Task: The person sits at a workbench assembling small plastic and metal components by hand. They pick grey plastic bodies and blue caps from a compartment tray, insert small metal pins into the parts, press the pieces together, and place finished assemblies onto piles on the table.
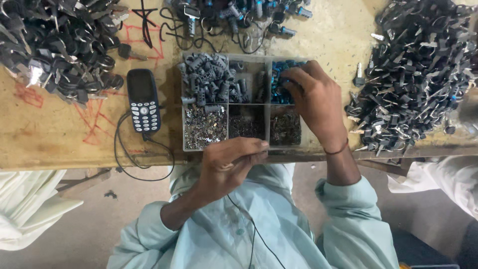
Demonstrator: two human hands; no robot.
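Note:
A clear, divided plastic tray point(183, 137) sits on a worn wooden bench point(50, 134). My right hand point(316, 102) reaches into its far right compartment, fingers curled down among small blue parts point(277, 93); the fingertips are buried there. My left hand point(226, 164) rests at the tray's near edge with thumb and fingers pressed together; anything inside them is hidden. Other compartments hold grey cylinder pieces point(206, 77), shiny silver bits point(204, 127) and dark small bits point(246, 124).
A dark keypad phone point(143, 101) lies left of the tray, its cable point(127, 162) looping over the bench edge. Heaps of black-headed keys lie at the far left point(55, 45) and right point(418, 74). Lock cylinders point(239, 12) lie behind the tray. Another person's white sleeve point(443, 182) is at right.

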